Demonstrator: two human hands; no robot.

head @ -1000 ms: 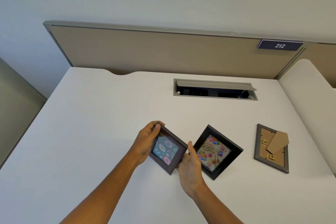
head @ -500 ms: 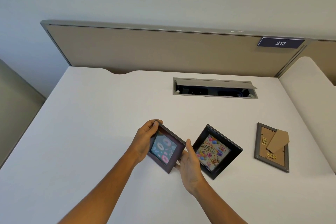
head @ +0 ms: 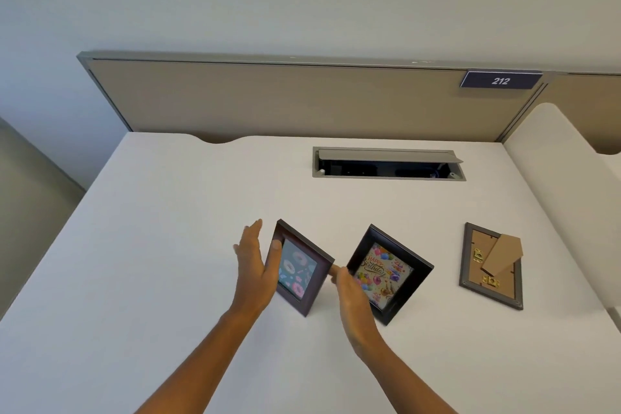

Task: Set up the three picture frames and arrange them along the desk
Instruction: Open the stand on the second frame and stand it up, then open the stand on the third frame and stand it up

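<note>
A dark brown frame with a donut picture (head: pixel 299 267) stands upright on the white desk (head: pixel 151 245), turned at an angle. My left hand (head: pixel 257 267) is flat and open at its left side, thumb touching the frame's edge. My right hand (head: pixel 353 299) is open just right of it, fingertips near the frame's right corner. A black frame with a birthday picture (head: pixel 389 274) stands to the right. A grey frame (head: pixel 492 265) lies face down further right, its cardboard stand lifted.
An open cable tray (head: pixel 388 165) is set into the desk at the back. A beige partition (head: pixel 285 97) with a "212" label (head: pixel 500 80) runs behind the desk. A white side panel (head: pixel 564 178) rises on the right.
Both hands have let go of the donut frame and opened beside it. The frame now stands on its own, more upright than before.
</note>
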